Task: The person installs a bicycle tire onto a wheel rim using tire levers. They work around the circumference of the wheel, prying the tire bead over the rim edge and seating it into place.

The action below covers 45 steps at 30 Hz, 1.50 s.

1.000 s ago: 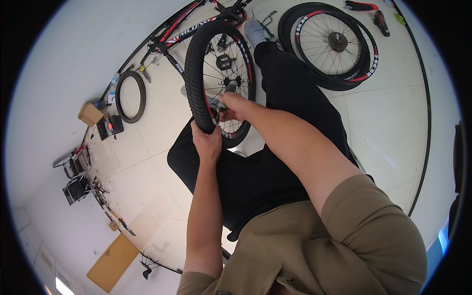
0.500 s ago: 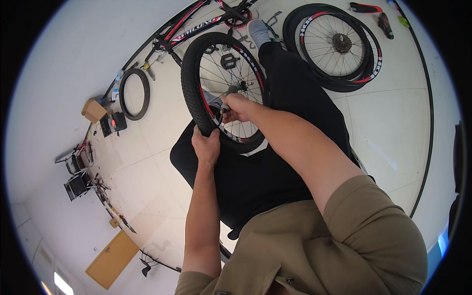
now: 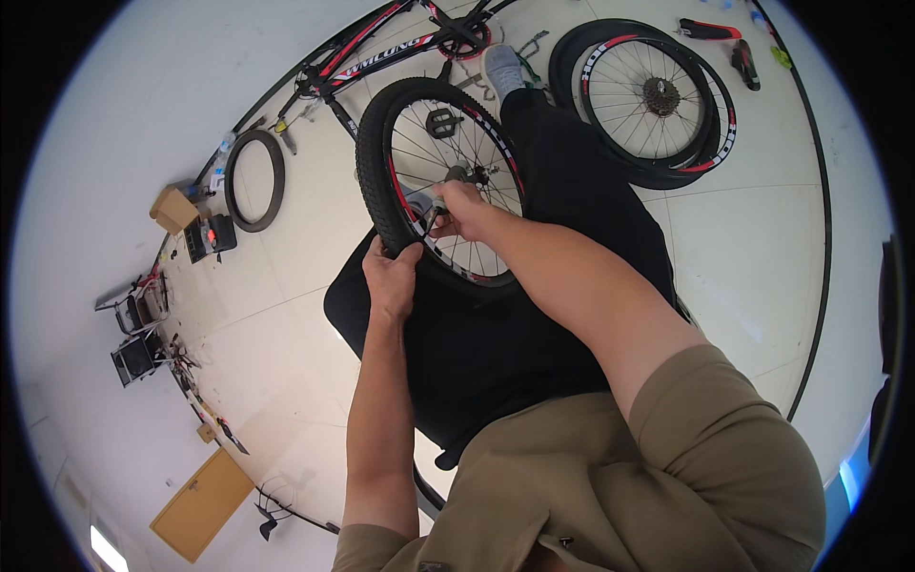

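Observation:
A bicycle wheel with a knobby black tyre (image 3: 379, 181) leans upright against my legs, its rim (image 3: 397, 191) black, red and white. My left hand (image 3: 391, 276) is closed round the tyre's near edge, thumb on the side by the rim. Inside the wheel, in front of the spokes, my right hand (image 3: 459, 210) grips a screwdriver (image 3: 456, 175) by its grey handle. The thin dark shaft slants down toward the tyre's edge at the rim, close to my left thumb. Whether its tip sits under the tyre bead is too small to tell.
A black and red bicycle frame (image 3: 381, 59) lies ahead on the floor, a pedal (image 3: 441, 123) behind the wheel. To the right rests another wheel with a cassette (image 3: 660, 96). At left are a loose tyre (image 3: 255, 181), a cardboard box (image 3: 174, 209) and a black toolbox (image 3: 210, 236).
The wheel has tipped slightly, its top coming down and nearer. Both hands keep their hold, with the left shifted a little left. The whole view has turned slightly.

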Available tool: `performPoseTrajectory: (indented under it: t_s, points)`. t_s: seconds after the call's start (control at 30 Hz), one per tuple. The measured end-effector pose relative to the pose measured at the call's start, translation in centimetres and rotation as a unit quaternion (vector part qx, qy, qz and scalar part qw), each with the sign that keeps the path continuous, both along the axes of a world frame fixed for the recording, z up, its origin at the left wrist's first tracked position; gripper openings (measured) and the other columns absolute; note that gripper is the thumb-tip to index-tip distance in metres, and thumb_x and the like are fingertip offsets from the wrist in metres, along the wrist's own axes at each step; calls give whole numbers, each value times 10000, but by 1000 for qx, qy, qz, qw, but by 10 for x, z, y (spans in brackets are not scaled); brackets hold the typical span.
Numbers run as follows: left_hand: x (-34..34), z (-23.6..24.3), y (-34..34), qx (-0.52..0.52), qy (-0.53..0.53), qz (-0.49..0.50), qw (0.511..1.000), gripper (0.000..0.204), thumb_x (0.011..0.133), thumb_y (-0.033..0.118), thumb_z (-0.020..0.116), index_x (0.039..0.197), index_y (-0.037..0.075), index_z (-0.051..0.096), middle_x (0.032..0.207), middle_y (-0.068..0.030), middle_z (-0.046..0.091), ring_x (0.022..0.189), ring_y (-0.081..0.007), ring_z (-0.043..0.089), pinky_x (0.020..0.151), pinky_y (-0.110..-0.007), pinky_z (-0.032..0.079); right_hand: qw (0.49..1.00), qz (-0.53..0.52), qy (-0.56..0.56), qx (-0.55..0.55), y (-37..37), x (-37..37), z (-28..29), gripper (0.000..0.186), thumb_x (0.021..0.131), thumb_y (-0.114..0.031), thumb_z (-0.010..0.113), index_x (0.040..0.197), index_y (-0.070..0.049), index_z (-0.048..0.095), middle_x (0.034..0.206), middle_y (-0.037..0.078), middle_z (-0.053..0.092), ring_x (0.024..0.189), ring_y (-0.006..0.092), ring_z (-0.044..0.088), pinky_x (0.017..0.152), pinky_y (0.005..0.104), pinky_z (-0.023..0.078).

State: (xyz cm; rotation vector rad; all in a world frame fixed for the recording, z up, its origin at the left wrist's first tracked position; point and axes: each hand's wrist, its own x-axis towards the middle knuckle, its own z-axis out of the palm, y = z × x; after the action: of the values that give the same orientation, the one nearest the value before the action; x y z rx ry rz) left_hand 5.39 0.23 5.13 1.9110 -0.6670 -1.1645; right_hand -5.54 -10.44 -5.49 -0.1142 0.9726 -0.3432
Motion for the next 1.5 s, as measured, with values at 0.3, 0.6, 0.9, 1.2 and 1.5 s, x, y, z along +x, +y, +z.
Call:
performPoseTrajectory:
  t_s: [0.3,0.6,0.9,1.2,1.5]
  points:
    - [-3,4,-13,3,-13,6,1000,277,815,-42,659,1091,-49,635,894,-28,659,750,-106,588,699,-260,481,999,-37,21,1,-3,0,6,301,1012,-298,525,1160,-38,495,810,90,578,511,167,534,560,455,623]
    - [-8,16,-33,3,-182,-50,982,294,802,14,644,1078,-82,614,882,-106,679,758,-171,629,722,-302,512,995,-53,-77,40,-10,0,7,260,1034,-305,509,1125,-62,516,836,91,601,605,191,584,569,360,557]
    - [-5,20,-44,14,-198,-65,978,329,801,39,616,1105,-88,609,922,-162,700,825,-232,661,795,-343,521,989,-93,-101,62,-14,10,-2,264,1033,-316,500,1111,-64,515,817,96,596,636,218,608,530,362,528]
    - [-12,44,-82,-56,-254,-132,957,380,812,64,635,1162,-78,599,890,-106,675,749,-169,615,703,-315,506,972,-171,-149,66,-36,8,17,292,1060,-340,451,1003,-59,510,793,91,595,632,216,589,584,405,532]
    - [-34,43,-91,-31,-351,-133,927,732,797,174,768,1421,-56,462,1062,-218,685,968,-301,687,889,-382,527,955,-243,-146,92,-45,6,4,325,1070,-362,433,975,-62,514,795,92,588,654,233,589,647,421,534]
